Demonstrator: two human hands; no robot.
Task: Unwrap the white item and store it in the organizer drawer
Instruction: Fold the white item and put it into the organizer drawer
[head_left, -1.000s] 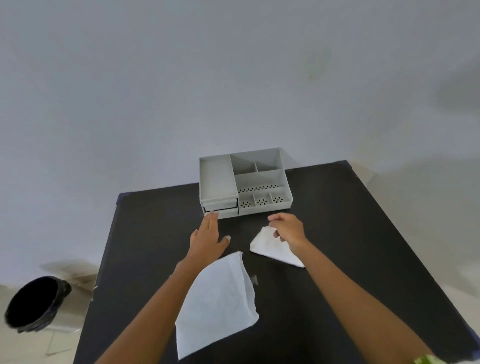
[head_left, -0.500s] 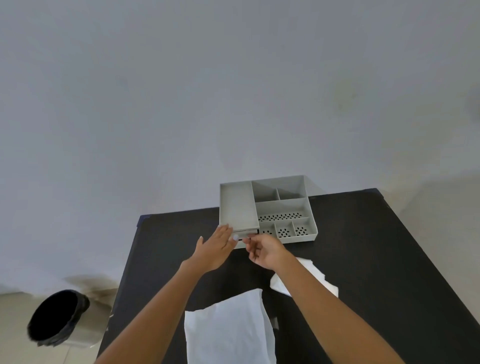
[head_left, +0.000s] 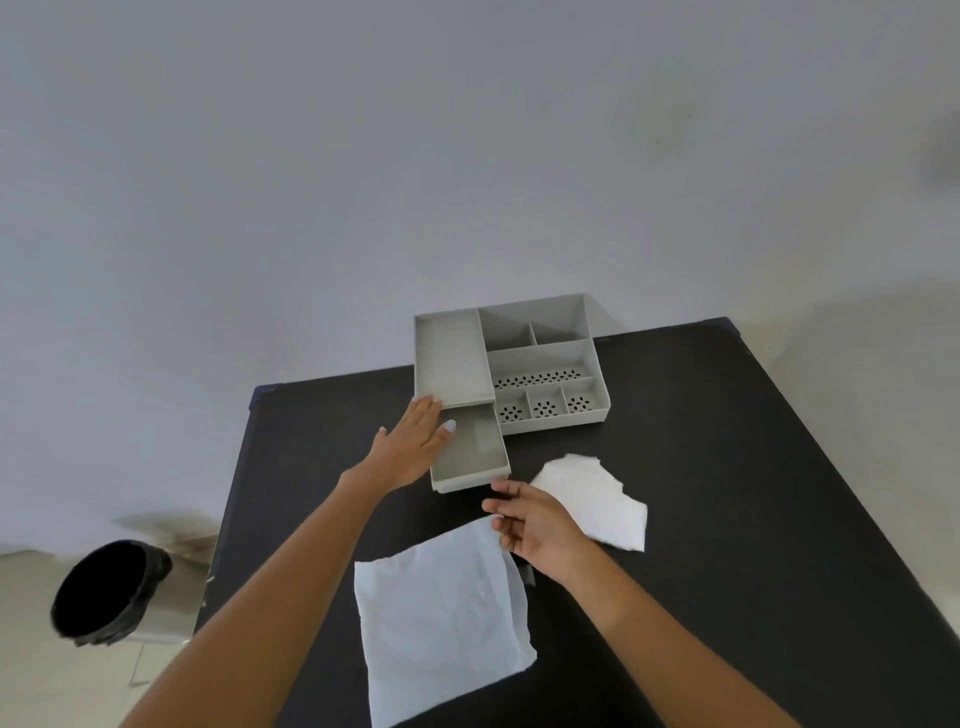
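A grey organizer (head_left: 540, 358) with several compartments stands at the far edge of the black table (head_left: 727, 467). Its lower drawer (head_left: 475, 457) is pulled out toward me and looks empty. My left hand (head_left: 413, 439) lies flat, fingers apart, against the organizer's left front corner and the drawer's left side. My right hand (head_left: 530, 522) hovers just in front of the drawer with fingers loosely spread, holding nothing. A crumpled white item (head_left: 597, 501) lies on the table right of that hand. A flat white sheet (head_left: 441, 618) lies nearer to me.
A black-lined bin (head_left: 106, 590) stands on the floor to the left of the table. A plain wall rises behind the organizer. The table's left edge runs close to my left forearm.
The drawer was shut and now stands pulled out. My right hand has drawn back from the drawer front toward me. My left hand stayed at the organizer's corner.
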